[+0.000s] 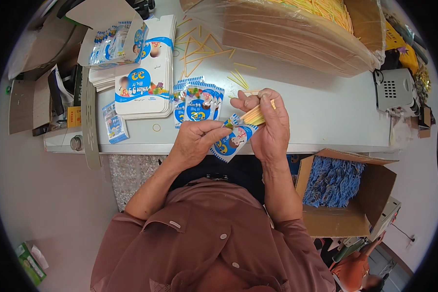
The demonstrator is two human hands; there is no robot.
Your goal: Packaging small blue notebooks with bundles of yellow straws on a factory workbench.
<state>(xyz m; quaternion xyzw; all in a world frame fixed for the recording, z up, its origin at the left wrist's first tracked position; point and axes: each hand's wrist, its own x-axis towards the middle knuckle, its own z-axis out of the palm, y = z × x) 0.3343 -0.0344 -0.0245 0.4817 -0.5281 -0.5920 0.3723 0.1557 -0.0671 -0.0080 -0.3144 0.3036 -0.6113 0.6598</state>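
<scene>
My left hand (192,143) pinches a small blue-and-white printed packet (232,142) between thumb and fingers, just above the table's front edge. In my right hand (273,124) is a bundle of thin yellow and orange sticks (254,116), closed in by the fingers. The lower ends of the sticks meet the packet's upper edge; whether they reach inside I cannot tell. Just beyond my left hand, several like packets (199,104) lie overlapping on the white table (297,104). Loose sticks (199,48) are scattered farther back.
A stack of printed flat cartons (148,109) lies left, beside an open display box (90,48) of packets. One packet (114,124) lies alone. At the back right stands a plastic-lined carton (277,41) of sticks. An open carton (336,221) holds blue items. Another person (353,270) is lower right.
</scene>
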